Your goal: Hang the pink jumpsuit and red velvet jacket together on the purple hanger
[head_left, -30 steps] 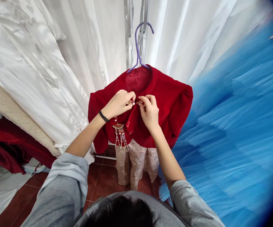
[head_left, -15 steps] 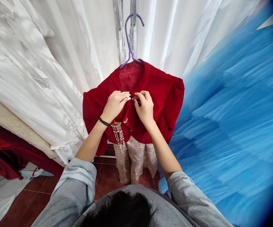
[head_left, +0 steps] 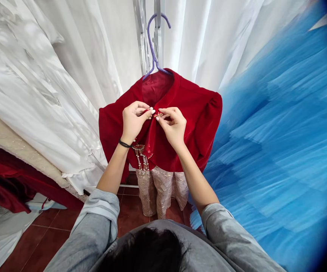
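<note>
A red velvet jacket (head_left: 197,102) hangs from a purple hanger (head_left: 153,49) in front of me. At its front opening, just below the collar, my left hand (head_left: 133,119) pinches one front edge beside a small beaded fastener. Close by, my right hand (head_left: 174,124) is closed on the other edge, with a gold and red beaded frog fastener (head_left: 159,114) between thumb and fingers. The fingertips of both hands nearly meet. Lower down, a beaded tassel ornament (head_left: 142,156) dangles on the jacket's left side in view, partly behind my wrist.
Pale shiny patterned fabric (head_left: 162,189) hangs below the jacket. A blue tulle gown (head_left: 279,151) fills the right side, and white garments (head_left: 53,94) hang on the left. The hanger's hook is on a metal rack (head_left: 158,34). Dark red cloth (head_left: 7,177) lies low at left above the tiled floor (head_left: 47,238).
My hands have lifted slightly and drawn the jacket's front edges up, so the front flap folds out. My left hand now pinches an edge with beads showing. The tassel has risen a little.
</note>
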Action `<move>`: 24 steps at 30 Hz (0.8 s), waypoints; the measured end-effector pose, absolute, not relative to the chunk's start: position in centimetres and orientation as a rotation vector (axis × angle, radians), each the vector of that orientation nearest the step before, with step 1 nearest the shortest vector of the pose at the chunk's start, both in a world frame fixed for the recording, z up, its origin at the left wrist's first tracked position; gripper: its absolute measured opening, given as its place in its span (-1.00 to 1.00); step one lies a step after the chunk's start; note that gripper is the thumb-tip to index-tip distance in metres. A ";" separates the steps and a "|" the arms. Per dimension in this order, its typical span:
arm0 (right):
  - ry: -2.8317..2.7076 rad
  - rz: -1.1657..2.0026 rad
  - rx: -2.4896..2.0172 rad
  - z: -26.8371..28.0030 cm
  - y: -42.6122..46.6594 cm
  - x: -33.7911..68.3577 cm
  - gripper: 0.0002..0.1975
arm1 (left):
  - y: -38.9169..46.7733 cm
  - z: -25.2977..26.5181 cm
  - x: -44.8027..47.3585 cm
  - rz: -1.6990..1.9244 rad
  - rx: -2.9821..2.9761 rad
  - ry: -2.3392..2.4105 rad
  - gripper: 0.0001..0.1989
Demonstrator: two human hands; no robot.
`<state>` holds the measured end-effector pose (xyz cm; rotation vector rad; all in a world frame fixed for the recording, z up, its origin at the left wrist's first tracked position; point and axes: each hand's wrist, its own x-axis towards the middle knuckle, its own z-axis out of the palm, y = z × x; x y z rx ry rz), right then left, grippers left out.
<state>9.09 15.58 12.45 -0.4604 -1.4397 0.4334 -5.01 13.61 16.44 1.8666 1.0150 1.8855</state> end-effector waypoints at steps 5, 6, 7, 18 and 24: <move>-1.404 0.494 -0.445 12.6 16.0 8.7 -0.69 | 13.5 16.7 -4.7 1.878 1.826 0.973 -0.68; -1.393 0.494 -0.452 12.7 16.0 8.7 -0.68 | 13.4 16.7 -4.7 1.865 1.825 0.973 -0.66; -1.382 0.489 -0.464 12.8 15.9 8.6 -0.68 | 13.4 16.7 -4.6 1.854 1.823 0.971 -0.64; -1.323 0.431 -0.519 13.1 15.6 8.1 -0.77 | 12.8 15.6 -4.9 1.865 1.964 1.007 -0.73; -1.361 0.302 -0.531 13.2 15.2 8.4 -0.79 | 12.1 15.6 -4.5 1.890 2.067 1.143 -0.90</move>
